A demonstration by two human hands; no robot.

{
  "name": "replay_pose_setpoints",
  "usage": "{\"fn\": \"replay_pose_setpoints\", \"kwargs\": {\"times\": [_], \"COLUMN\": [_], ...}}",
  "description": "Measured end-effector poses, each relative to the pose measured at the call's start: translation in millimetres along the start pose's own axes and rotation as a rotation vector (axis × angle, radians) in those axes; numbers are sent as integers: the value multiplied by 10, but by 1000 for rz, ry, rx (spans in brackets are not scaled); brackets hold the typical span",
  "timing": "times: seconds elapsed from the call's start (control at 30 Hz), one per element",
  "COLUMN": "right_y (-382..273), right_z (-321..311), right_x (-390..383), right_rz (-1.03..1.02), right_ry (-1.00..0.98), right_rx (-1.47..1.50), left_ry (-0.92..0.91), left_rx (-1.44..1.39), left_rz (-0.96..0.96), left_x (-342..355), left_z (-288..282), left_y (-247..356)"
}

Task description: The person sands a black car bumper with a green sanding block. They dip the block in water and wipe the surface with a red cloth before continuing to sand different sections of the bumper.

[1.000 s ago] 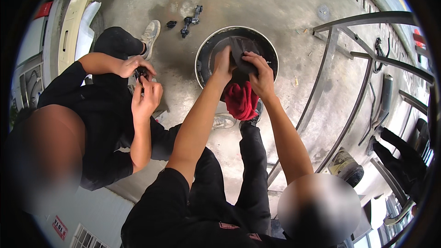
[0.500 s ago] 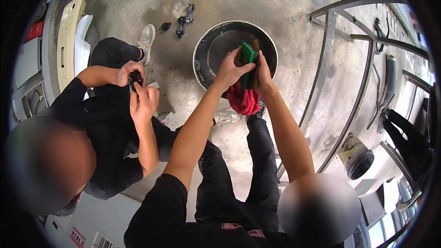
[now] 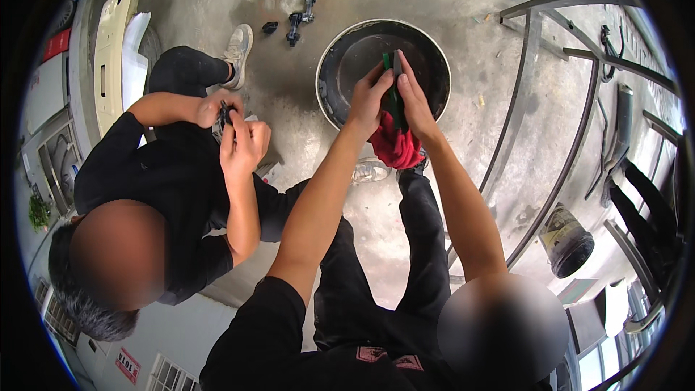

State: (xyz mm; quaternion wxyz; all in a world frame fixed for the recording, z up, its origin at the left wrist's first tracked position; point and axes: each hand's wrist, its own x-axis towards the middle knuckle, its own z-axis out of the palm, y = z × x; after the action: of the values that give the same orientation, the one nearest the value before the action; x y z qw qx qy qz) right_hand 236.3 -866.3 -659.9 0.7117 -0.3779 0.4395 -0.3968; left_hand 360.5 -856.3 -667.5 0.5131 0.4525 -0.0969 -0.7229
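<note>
My left hand [image 3: 368, 99] and my right hand [image 3: 414, 101] press from either side on a flat green and dark block [image 3: 393, 87], seen nearly edge-on over a round dark basin [image 3: 344, 51] with a pale rim. Both hands are closed on the block, fingers pointing away from me. A bunched red cloth [image 3: 394, 146] lies below my hands at the basin's near edge, above my shoe; what supports it is hidden.
A co-worker [image 3: 159, 166] squats at left, holding a small dark part [image 3: 226, 112]. Dark metal parts [image 3: 295, 27] lie on the floor beside a cream panel [image 3: 110, 43]. At right are a steel frame [image 3: 528, 51], a bucket [image 3: 565, 242] and another person's legs [image 3: 641, 210].
The block in my hands has turned from showing its dark face, then a broad green face, to nearly edge-on. My right hand has shifted from its top onto its right side.
</note>
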Motion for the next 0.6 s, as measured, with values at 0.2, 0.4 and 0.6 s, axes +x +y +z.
{"fn": "replay_pose_setpoints", "kwargs": {"times": [0.2, 0.4, 0.6], "right_y": [99, 127, 783], "right_z": [-253, -363, -421], "right_x": [6, 123, 599], "right_rz": [51, 67, -127], "right_ry": [-33, -50, 64], "right_rx": [-269, -510, -1230], "left_ry": [-113, -96, 213], "left_rx": [-70, -145, 281], "left_rz": [-12, -186, -134], "left_x": [-85, -131, -837], "left_z": [-166, -264, -581], "left_y": [-103, -207, -214]}}
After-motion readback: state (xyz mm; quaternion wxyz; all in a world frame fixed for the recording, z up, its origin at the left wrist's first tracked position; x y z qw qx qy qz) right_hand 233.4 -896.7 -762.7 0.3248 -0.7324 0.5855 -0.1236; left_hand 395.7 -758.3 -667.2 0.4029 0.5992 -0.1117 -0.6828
